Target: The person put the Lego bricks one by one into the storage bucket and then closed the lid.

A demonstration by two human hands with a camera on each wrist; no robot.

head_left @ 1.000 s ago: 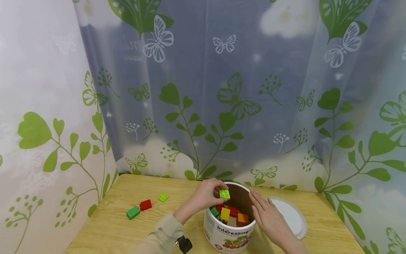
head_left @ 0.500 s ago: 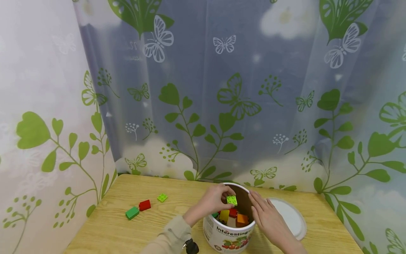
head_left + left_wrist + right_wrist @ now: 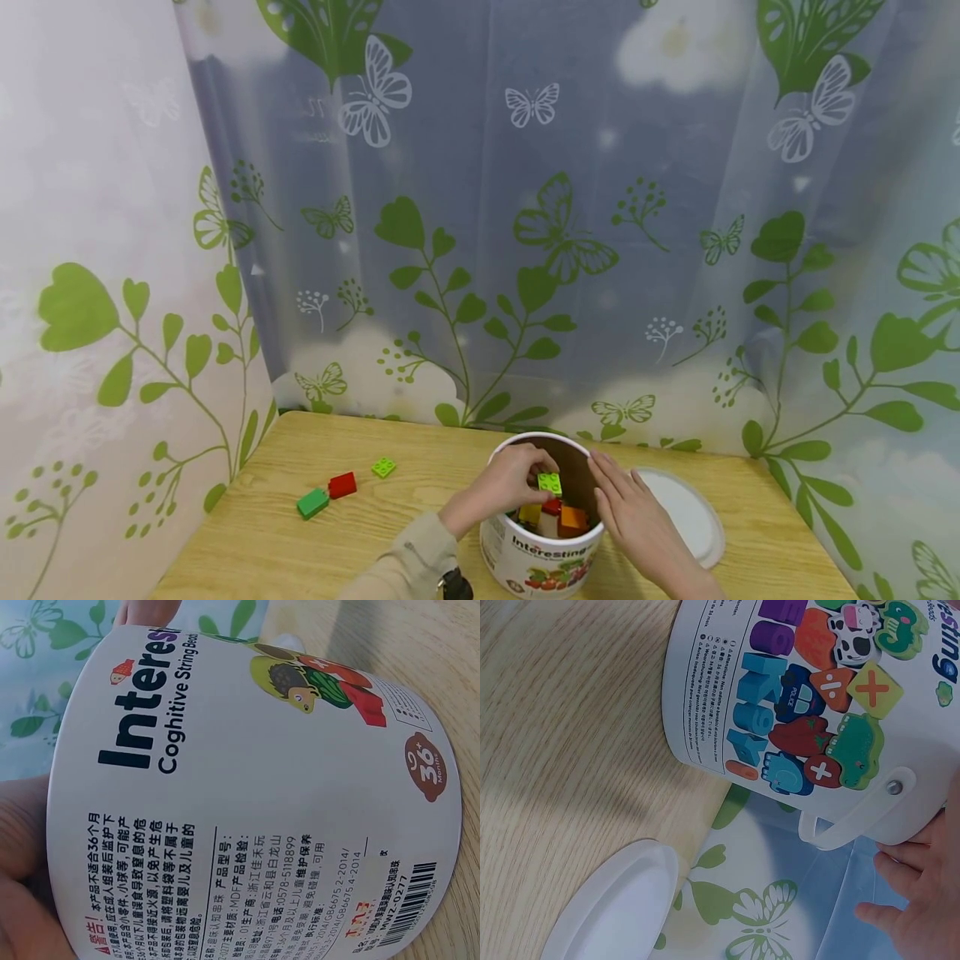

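A white round tub [image 3: 498,546] with printed labels stands on the table, its top uncovered. My left hand [image 3: 506,482] reaches over its rim and pinches a lime green building brick [image 3: 550,484] inside the mouth. Below it in the tub lie an orange brick [image 3: 573,521], a yellow brick [image 3: 529,513] and a red brick [image 3: 552,506]. My right hand [image 3: 637,517] rests with straight fingers against the tub's right rim. In the right wrist view, the fingers [image 3: 904,877] lie at the rim near the white handle [image 3: 862,817].
A white lid [image 3: 686,512] lies on the wooden table [image 3: 420,533] right of the tub. To the left are a green brick [image 3: 312,503], a red brick [image 3: 342,485] and a flat lime brick [image 3: 384,467]. A patterned curtain [image 3: 480,250] hangs behind.
My left hand has moved right and lower into the tub with the lime green brick. The right hand has stayed at the rim.
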